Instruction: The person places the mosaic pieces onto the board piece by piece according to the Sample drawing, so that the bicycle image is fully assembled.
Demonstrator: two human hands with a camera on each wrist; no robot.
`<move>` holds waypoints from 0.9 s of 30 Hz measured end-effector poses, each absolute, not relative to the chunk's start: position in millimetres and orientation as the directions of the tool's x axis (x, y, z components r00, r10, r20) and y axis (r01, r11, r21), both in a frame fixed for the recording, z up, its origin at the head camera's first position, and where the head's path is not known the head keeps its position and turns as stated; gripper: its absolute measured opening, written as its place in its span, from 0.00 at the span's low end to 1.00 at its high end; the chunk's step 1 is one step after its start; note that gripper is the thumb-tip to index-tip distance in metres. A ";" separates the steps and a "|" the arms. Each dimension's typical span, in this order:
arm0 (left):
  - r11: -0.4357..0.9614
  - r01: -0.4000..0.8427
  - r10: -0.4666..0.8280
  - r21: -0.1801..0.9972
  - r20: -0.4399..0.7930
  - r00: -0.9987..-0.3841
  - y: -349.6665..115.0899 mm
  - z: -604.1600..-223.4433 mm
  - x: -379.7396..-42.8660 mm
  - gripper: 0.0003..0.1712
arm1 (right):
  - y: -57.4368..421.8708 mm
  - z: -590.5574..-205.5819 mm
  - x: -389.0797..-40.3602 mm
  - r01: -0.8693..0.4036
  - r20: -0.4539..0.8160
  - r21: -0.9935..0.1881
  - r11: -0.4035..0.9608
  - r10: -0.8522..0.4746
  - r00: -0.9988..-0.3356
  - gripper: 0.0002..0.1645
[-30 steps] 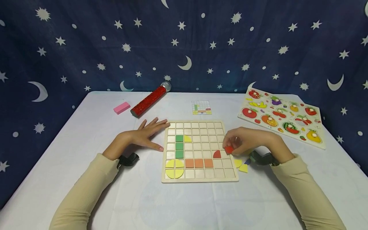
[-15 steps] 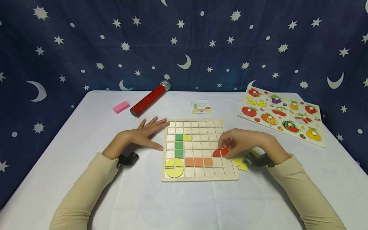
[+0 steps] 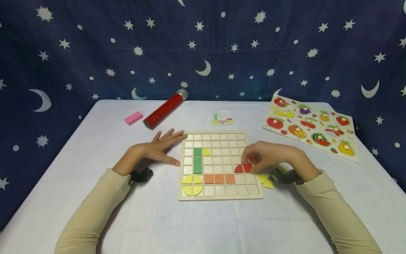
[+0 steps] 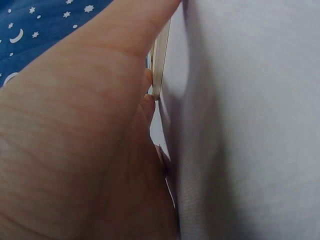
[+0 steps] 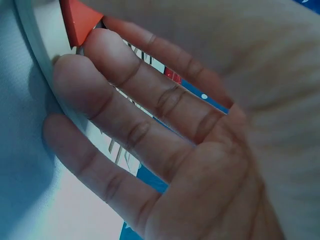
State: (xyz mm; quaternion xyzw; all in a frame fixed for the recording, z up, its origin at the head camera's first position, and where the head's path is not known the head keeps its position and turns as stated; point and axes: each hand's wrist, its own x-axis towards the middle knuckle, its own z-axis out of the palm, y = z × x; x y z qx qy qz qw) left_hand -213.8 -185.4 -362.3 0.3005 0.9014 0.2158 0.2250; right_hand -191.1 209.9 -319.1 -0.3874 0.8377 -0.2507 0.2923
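A wooden grid board [image 3: 222,199] lies on the table between both hands. My left hand [image 3: 155,150] is spread flat beside its left edge, fingertips at the upper left corner and thumb close to the side. My right hand [image 3: 269,155] reaches over the right edge, pinching a red square tile [image 3: 247,168] between thumb and fingers, low over a cell. Left of that tile sits a red quarter-circle tile [image 3: 238,169]. In the right wrist view the red tile [image 5: 80,22] shows beyond the curled fingers. Green tiles [image 3: 197,160], orange tiles [image 3: 219,179] and yellow quarter-circles [image 3: 192,190] sit in other cells.
Loose yellow pieces [image 3: 268,184] lie right of the board, partly under the right wrist. A small pattern card [image 3: 222,117] lies behind it. Farther back are a pink block [image 3: 134,118], a red microphone [image 3: 163,111] and a fruit puzzle [image 3: 311,127].
My right hand has carried the red square tile left onto the board, beside the red quarter-circle, then shifted very slightly right. The left hand has stayed put.
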 end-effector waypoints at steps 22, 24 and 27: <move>0.731 0.440 0.634 0.521 -0.280 -0.721 -185.1 -363.1 -214.4 0.60 | 237.6 -310.5 -199.6 -0.469 -0.281 -0.625 0.624 -0.741 -0.610 0.12; 0.729 0.441 0.636 0.524 -0.279 -0.719 -185.0 -362.3 -214.2 0.59 | 242.8 -308.6 -201.0 -0.447 -0.298 -0.617 0.648 -0.718 -0.629 0.12; 0.726 0.442 0.638 0.526 -0.278 -0.718 -184.9 -360.7 -213.6 0.59 | 250.4 -306.5 -202.7 -0.405 -0.341 -0.608 0.683 -0.685 -0.644 0.14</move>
